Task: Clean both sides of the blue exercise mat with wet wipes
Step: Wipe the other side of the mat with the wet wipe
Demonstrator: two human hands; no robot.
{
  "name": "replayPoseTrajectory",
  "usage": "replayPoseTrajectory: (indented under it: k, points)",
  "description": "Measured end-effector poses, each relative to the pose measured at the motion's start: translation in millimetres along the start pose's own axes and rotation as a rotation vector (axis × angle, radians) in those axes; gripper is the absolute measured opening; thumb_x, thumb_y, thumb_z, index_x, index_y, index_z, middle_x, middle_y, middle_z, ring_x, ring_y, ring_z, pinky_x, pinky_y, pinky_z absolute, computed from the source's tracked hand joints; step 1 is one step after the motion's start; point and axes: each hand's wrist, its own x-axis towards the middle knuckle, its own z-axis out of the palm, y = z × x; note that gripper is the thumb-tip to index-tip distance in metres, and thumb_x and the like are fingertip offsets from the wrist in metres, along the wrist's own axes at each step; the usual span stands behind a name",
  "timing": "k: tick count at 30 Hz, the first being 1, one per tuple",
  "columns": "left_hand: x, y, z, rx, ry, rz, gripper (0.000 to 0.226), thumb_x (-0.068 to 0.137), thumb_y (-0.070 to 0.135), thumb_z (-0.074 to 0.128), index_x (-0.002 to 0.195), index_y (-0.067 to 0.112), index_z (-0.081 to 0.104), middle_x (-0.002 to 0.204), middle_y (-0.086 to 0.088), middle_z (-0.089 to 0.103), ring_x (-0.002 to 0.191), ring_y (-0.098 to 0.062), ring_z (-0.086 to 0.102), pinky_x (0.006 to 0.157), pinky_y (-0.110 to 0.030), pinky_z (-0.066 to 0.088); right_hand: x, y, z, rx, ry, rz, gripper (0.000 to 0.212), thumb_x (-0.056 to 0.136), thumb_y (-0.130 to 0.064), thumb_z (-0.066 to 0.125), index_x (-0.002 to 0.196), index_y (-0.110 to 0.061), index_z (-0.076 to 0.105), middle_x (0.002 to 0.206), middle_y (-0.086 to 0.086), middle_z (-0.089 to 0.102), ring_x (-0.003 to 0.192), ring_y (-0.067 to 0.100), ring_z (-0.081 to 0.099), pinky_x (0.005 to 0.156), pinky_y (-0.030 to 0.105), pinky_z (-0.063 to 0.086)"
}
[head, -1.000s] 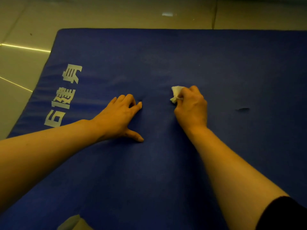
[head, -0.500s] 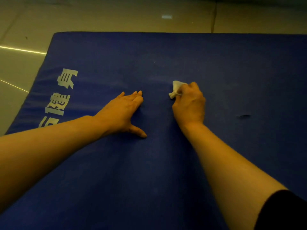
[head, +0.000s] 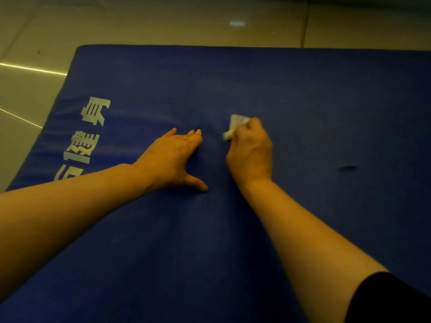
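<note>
The blue exercise mat lies flat on the floor and fills most of the view, with white characters printed along its left side. My right hand grips a crumpled white wet wipe and presses it onto the mat near the middle. The wipe sticks out beyond my knuckles on the far side. My left hand lies flat on the mat just left of it, fingers straight and thumb spread toward me.
Pale floor tiles surround the mat at the far side and the left. A small dark mark or dent sits on the mat to the right of my right hand.
My left hand's fingers have straightened from curled to flat on the mat. My right hand with the wipe has shifted slightly away from me.
</note>
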Motion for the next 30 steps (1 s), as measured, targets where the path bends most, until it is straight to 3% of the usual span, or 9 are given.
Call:
replayPoseTrajectory:
  k: [3,5,9,12,17,19,21,25,30]
  points:
    - [0,-2,1,-0.056,0.058,0.019,0.097,0.062,0.064,0.076,0.137,0.013,0.042,0.144,-0.003,0.048,0.134,-0.017,0.042,0.119,-0.039,0.013,-25,-20,7,0.140,-0.202,-0.293,0.013,0.069,0.004,0.069,0.081,-0.001,0.066,0.088,0.016,0.058,0.071,0.033,0.055,0.055,0.027,0.032]
    - [0,-3,1,-0.074,0.069,0.029,0.094,0.062,0.064,0.076,0.135,0.015,0.044,0.141,-0.001,0.051,0.133,-0.017,0.043,0.119,-0.040,0.013,-17,-13,3,0.116,-0.245,-0.407,0.015,0.069,0.002,0.071,0.083,-0.002,0.068,0.088,0.016,0.058,0.073,0.035,0.055,0.055,0.028,0.033]
    - [0,-6,1,-0.006,0.021,0.027,0.117,0.062,0.070,0.069,0.152,0.012,0.020,0.141,0.000,0.049,0.136,-0.015,0.038,0.119,-0.038,0.009,29,29,-11,-0.068,-0.036,-0.056,0.019,0.089,-0.010,0.052,0.098,0.002,0.065,0.107,0.018,0.054,0.092,0.037,0.054,0.073,0.038,0.040]
    - [5,-9,2,0.005,0.089,0.035,0.104,0.063,0.071,0.067,0.143,0.012,0.036,0.132,-0.001,0.054,0.124,-0.019,0.050,0.118,-0.036,0.013,34,26,-13,0.001,0.091,0.110,0.019,0.090,-0.006,0.050,0.100,0.005,0.062,0.112,0.020,0.053,0.096,0.037,0.053,0.077,0.039,0.043]
    - [18,-14,6,-0.018,0.248,0.101,0.104,0.066,0.062,0.074,0.148,0.013,0.033,0.115,-0.009,0.048,0.095,-0.022,0.044,0.084,-0.033,0.040,10,-15,11,0.079,-0.183,-0.350,0.023,0.087,-0.006,0.057,0.108,-0.003,0.064,0.118,0.014,0.050,0.098,0.031,0.047,0.072,0.031,0.041]
    - [21,-17,6,0.004,0.221,0.074,0.114,0.061,0.069,0.070,0.150,0.011,0.028,0.120,-0.012,0.043,0.100,-0.025,0.042,0.088,-0.034,0.040,26,-3,9,0.005,-0.211,-0.361,0.026,0.088,-0.010,0.059,0.113,-0.008,0.063,0.118,0.011,0.049,0.102,0.029,0.047,0.074,0.031,0.042]
    - [23,-18,8,0.016,0.180,0.024,0.122,0.058,0.077,0.058,0.153,0.010,0.021,0.138,-0.017,0.032,0.120,-0.033,0.036,0.106,-0.042,0.034,49,18,0,-0.027,-0.123,-0.189,0.027,0.088,-0.015,0.058,0.114,-0.008,0.062,0.115,0.012,0.051,0.105,0.031,0.049,0.080,0.033,0.043]
    - [28,-16,6,-0.019,0.097,0.019,0.121,0.062,0.068,0.069,0.154,0.012,0.013,0.159,-0.014,-0.018,0.147,-0.030,-0.015,0.120,-0.049,-0.002,67,32,-13,-0.030,0.049,0.136,0.024,0.090,-0.006,0.052,0.112,0.003,0.056,0.121,0.017,0.049,0.106,0.034,0.049,0.085,0.036,0.042]
    - [41,-20,1,-0.143,0.052,0.040,0.119,0.051,0.064,0.079,0.143,0.008,0.028,0.161,-0.010,-0.011,0.148,-0.023,-0.014,0.120,-0.048,-0.003,33,-9,15,0.031,-0.082,-0.296,0.015,0.083,-0.002,0.058,0.096,0.000,0.066,0.109,0.017,0.054,0.089,0.035,0.052,0.063,0.030,0.033]
